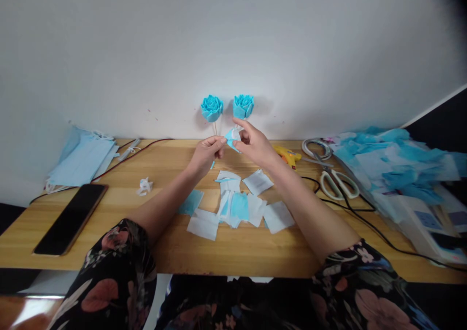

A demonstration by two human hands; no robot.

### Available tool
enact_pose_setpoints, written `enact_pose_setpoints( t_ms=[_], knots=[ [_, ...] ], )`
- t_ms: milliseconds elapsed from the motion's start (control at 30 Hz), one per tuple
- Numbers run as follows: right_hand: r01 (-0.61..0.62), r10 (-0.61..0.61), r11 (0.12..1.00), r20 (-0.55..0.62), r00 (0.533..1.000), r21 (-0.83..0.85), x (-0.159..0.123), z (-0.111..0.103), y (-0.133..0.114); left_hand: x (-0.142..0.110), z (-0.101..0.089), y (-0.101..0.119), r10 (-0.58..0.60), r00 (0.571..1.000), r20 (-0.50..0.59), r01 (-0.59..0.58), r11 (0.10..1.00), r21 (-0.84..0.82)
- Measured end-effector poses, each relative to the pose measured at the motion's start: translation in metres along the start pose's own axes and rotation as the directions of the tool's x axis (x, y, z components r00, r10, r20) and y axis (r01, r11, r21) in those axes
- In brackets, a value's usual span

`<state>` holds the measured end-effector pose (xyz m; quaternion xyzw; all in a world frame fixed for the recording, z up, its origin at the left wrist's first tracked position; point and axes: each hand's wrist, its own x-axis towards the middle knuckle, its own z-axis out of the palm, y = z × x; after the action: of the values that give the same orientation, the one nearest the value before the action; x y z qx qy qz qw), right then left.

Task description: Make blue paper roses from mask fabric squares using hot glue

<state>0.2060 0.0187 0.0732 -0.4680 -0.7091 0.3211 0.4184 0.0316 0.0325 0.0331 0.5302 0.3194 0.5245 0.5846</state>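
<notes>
Between my hands, above the table, is a small blue-and-white piece of mask fabric (232, 136), partly folded. My left hand (207, 155) pinches its left corner between thumb and finger. My right hand (255, 144) grips the other side with thumb and fingers, its index finger stretched upward. Just behind stand two blue fabric flowers, the left flower (212, 108) on a thin stick and the right flower (243, 106) above my right hand. Below my hands lie several cut fabric squares, among them a blue square (239, 206) and a white square (203, 224).
To the left are a stack of blue face masks (85, 157), a black phone (71, 219) and a white scrap (145, 186). To the right lie a yellow glue gun (287, 155), white-handled scissors (339, 184), dark cables and a heap of blue fabric (397, 157). A wall (233, 38) rises behind the table.
</notes>
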Motion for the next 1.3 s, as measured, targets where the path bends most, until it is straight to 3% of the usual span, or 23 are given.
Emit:
enact_pose_setpoints(
  t_ms=[200,500,1033,1300],
  knots=[
    [-0.004,0.000,0.999,0.077,0.997,0.052,0.001,-0.008,-0.003,0.001,0.000,0.000,0.010,1.000,-0.023,-0.009,1.000,0.018],
    [0.034,-0.034,0.999,-0.010,0.999,0.005,0.001,0.002,0.005,-0.004,0.004,0.004,0.053,0.999,0.008,-0.053,0.993,0.107],
    [0.010,-0.010,0.998,-0.011,1.000,0.066,0.002,0.002,0.005,-0.004,0.006,0.005,0.053,0.997,-0.052,-0.044,0.987,0.156],
    [0.005,-0.003,0.998,-0.035,0.999,0.058,0.002,0.002,0.004,-0.007,0.007,0.005,0.076,0.997,0.027,-0.080,0.973,0.215]
  ],
)
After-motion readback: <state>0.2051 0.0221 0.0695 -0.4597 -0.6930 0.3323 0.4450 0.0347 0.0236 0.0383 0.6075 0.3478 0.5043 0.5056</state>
